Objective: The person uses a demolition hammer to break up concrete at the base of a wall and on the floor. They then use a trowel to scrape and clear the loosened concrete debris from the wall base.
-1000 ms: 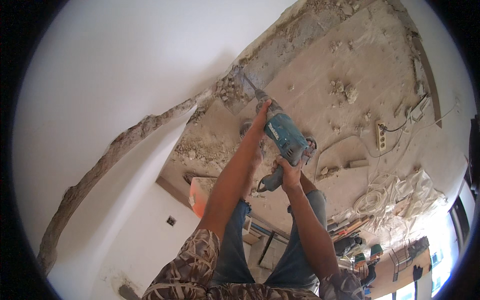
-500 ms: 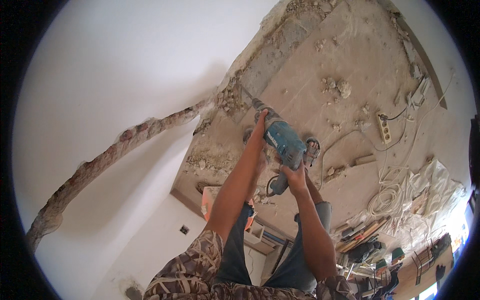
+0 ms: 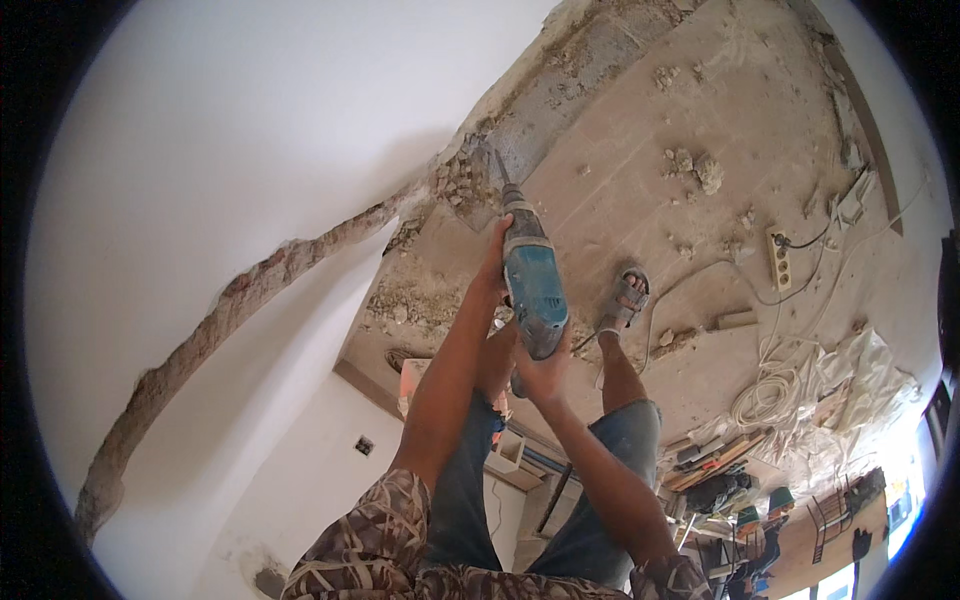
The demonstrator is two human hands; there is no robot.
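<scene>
A teal and black rotary hammer (image 3: pixel 535 285) points away from me, its thin steel bit (image 3: pixel 502 168) at the edge of the broken concrete strip by the wall. My left hand (image 3: pixel 497 252) is wrapped round the front of its body, behind the chuck. At the rear, my right hand (image 3: pixel 545 372) grips the handle, mostly hidden under the motor housing. Crumbled masonry (image 3: pixel 462 185) lies just left of the bit, where a rough chased groove (image 3: pixel 270 275) in the white wall meets the floor. Whether the tip touches the concrete I cannot tell.
Rubble lumps (image 3: pixel 705 172) lie on the dusty floor to the right. A power strip (image 3: pixel 779 260) with a plugged cable sits farther right, near a coiled white cable (image 3: pixel 765 398) and crumpled plastic sheeting (image 3: pixel 850 385). My sandalled foot (image 3: pixel 628 295) stands right of the tool.
The rotary hammer's rear has swung left, so the tool points more straight ahead. Both hands have moved with it, still gripping. My right foot now shows clear of the tool.
</scene>
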